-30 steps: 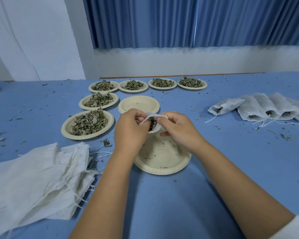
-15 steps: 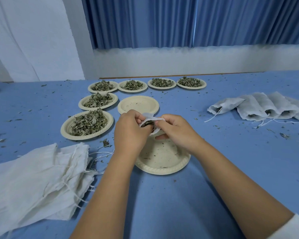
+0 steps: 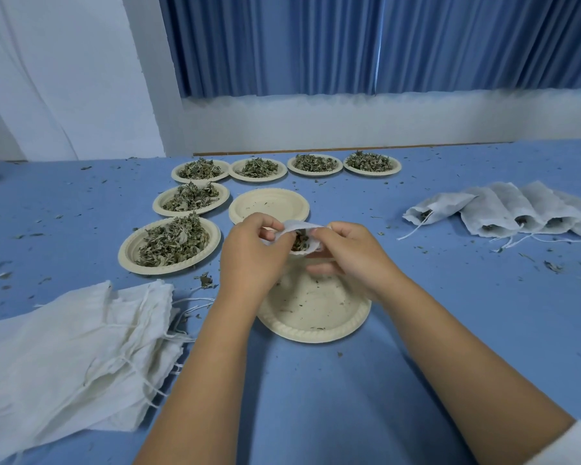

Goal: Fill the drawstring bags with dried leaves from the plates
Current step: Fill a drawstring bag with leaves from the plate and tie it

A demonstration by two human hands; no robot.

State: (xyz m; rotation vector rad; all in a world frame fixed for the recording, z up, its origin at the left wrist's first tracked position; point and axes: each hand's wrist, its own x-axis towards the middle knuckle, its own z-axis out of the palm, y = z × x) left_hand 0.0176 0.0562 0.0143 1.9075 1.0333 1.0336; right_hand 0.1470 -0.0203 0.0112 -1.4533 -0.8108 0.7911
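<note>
Field note, remote station, head view.

- Hands: the left hand [image 3: 252, 253] and right hand [image 3: 349, 256] are close together. Each pinches one side of the mouth of a small white drawstring bag [image 3: 301, 225] and holds it spread open.
- Bag position: it hangs in the air, just above the far edge of the emptied plate [image 3: 316, 333] nearest me. Dark dried leaves [image 3: 299, 244] show inside the mouth, so I judge this bag loaded or nearly so. How full it is I cannot tell, since the hands cover its body.
- Done so far: several filled bags [image 3: 503, 213] lie overlapped in a row on the right of the blue surface [image 3: 316, 391]. Their mouths face me with leaf showing and their strings trail loose. A second bare plate [image 3: 269, 206] sits just beyond the hands, and only crumbs are left on both bare plates.
- Left to do: six heaped plates [image 3: 123, 251] are untouched. Two sit to the left of the hands and four stand in a row at the back. A stack of flat bags [image 3: 74, 347] waits at near left.

My reading is that this is well under halfway, with two plates cleared and six to go. The bag in hand does not look cinched yet. Leaf crumbs litter the surface all round.
</note>
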